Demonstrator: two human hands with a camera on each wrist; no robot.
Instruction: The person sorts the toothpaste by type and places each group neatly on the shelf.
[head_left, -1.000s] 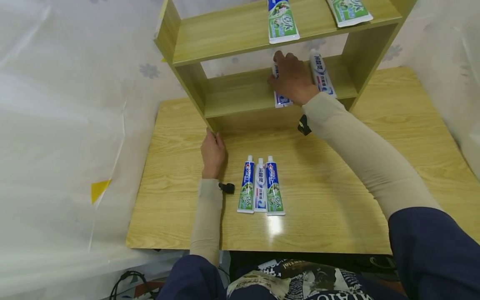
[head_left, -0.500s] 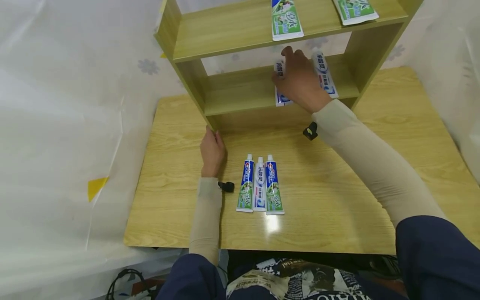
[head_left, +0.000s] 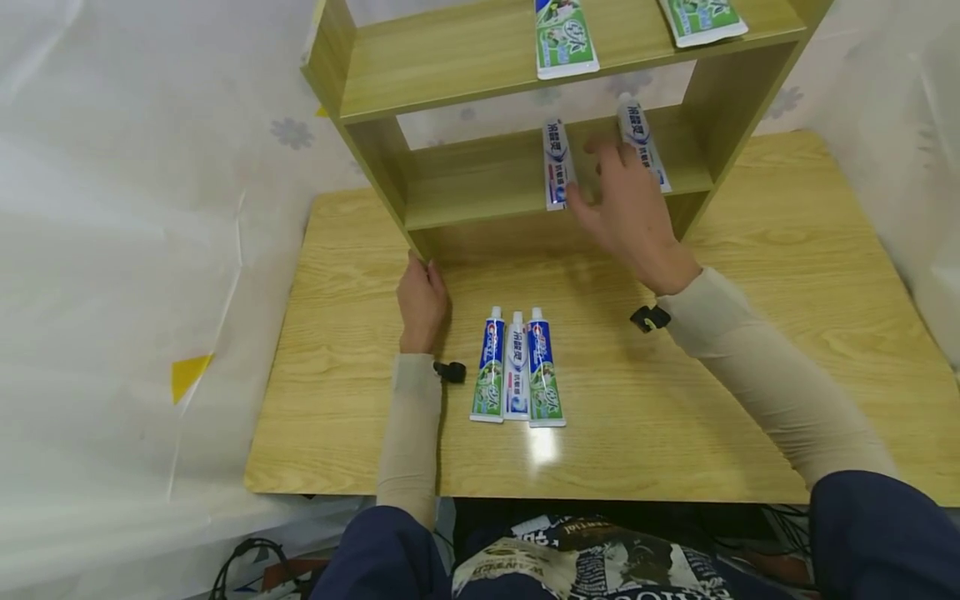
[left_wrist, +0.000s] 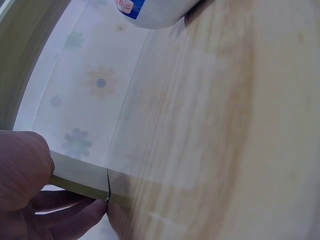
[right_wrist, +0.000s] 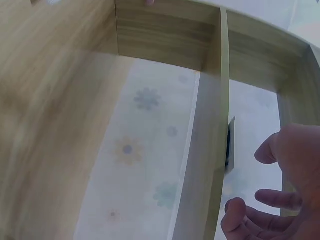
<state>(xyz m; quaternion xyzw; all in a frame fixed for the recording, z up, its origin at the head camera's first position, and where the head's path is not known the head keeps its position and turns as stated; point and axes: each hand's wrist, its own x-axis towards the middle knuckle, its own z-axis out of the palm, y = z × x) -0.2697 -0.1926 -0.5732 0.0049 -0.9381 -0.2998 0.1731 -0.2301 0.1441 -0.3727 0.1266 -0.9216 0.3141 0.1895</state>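
My left hand (head_left: 422,307) grips the lower left corner of a wooden shelf unit (head_left: 468,193); in the left wrist view its thumb and fingers (left_wrist: 75,216) pinch the panel edge. On the middle shelf lie two white toothpaste tubes, a left one (head_left: 557,167) and a right one (head_left: 634,123). In front of them hovers my right hand (head_left: 636,215), fingers spread and loosely bent, holding nothing. It partly covers the right tube. In the right wrist view, a tube end (right_wrist: 230,145) pokes past the board, apart from the hand (right_wrist: 285,185).
Two green-and-blue toothpaste tubes lie on the upper shelf, one central (head_left: 566,40) and one at right (head_left: 703,20). On the table (head_left: 337,400) three tubes rest side by side: blue-green (head_left: 490,367), white (head_left: 517,367) and blue-green (head_left: 545,367). Plastic-covered walls flank the table.
My right hand has let go of the left white tube on the middle shelf and drawn back toward the right and front. The left hand keeps its place on the shelf unit.
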